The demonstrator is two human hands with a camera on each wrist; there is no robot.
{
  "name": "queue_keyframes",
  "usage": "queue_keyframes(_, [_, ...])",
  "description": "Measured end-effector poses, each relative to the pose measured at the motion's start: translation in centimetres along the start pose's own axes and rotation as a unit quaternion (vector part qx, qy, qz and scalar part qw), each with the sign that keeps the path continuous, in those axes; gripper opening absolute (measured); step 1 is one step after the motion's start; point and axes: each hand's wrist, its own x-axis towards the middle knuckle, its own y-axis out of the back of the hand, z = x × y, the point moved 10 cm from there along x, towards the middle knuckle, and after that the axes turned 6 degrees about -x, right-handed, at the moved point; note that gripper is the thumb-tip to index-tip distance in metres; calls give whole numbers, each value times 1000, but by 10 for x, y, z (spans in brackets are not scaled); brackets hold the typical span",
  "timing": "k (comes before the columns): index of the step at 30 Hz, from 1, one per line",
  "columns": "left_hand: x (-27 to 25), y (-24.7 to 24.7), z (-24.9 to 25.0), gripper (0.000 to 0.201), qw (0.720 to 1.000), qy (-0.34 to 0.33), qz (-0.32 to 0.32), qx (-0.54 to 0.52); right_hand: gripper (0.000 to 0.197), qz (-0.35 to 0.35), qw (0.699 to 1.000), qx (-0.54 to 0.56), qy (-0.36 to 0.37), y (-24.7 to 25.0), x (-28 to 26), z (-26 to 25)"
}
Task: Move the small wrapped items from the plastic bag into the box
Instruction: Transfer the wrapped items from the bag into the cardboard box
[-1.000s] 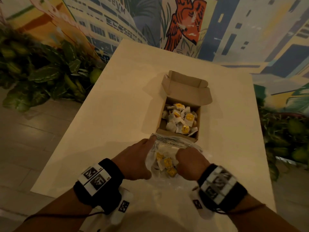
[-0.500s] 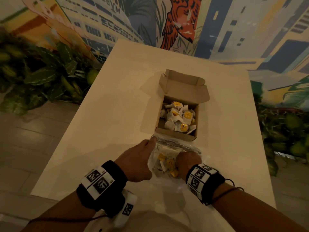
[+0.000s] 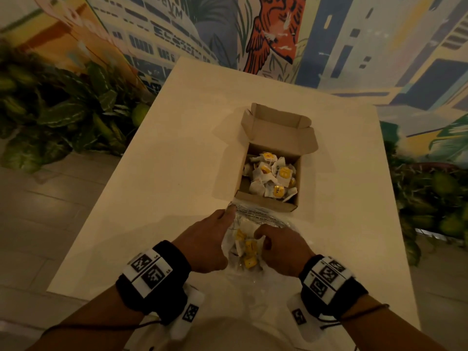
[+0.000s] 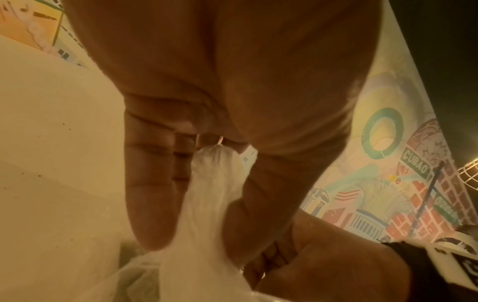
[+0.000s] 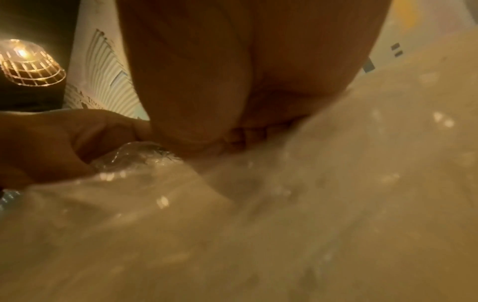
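From the head camera, one clear plastic bag [image 3: 249, 225] lies on the table [image 3: 164, 173] between the two hands. The left hand [image 3: 206, 243] pinches the bag's left edge near its mouth. The right hand [image 3: 281, 247] is curled with its fingertips in among the wrapped items [image 3: 247, 252]; whether it has hold of one cannot be told. About four yellow-and-white items show through the plastic. Just beyond the bag's mouth stands one open cardboard box [image 3: 298, 173], flap raised, holding roughly a dozen more wrapped items [image 3: 271, 174]. Leafy plants [image 3: 50, 110] line the floor to the left, and a painted mural [image 3: 273, 34] rises behind the table.

From the left wrist, a gathered fold of plastic is clamped between thumb and fingers [image 4: 150, 183]; the right forearm crosses below.

The right wrist view is mostly blocked by blurred plastic, hiding the fingertips; a caged lamp [image 5: 28, 63] glows at the upper left.
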Motion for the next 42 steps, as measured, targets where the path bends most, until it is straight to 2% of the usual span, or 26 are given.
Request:
queue_keyframes(3, [-1,1,-3,108,1000,6,-1,-1,37,26,1000,6,4,3,-4,1])
queue_keyframes(5, [-1,2,-3,108,1000,6,2,-5,38,47,998,-45,-13,9,-8,12])
queue_keyframes(9, [-1,-3,2,109,1000,-2,1,-8,47,24,990,-135,-42,11,-14,25])
queue_keyframes(13, [0,-1,1,110,1000,10,6,3,43,-2,983,-185,4,6,-13,9])
queue_keyframes(15, [0,1,1,110,1000,9,4,6,42,-30,980,-198,-5,-4,-10,8])
queue_keyframes(19, [0,-3,8,109,1000,0,-7,11,33,-20,979,-194,-54,-8,1,15])
queue_keyframes(22, [0,-4,8,108,1000,1,-10,8,31,-6,976,-211,-57,-3,6,15])
queue_keyframes(30, [1,1,7,107,1000,0,0,9,39,48,986,-145,-70,13,2,27])
queue_keyframes(34, [4,-5,14,107,1000,-17,-8,19,37,14,981,-171,-94,-2,-1,34])
queue_keyframes(38, [4,-6,14,106,1000,-16,-11,20,34,14,981,-176,-86,-3,6,31])
queue_keyframes(42, [3,-5,9,107,1000,-8,-12,25,49,3,983,-164,-82,-2,4,33])
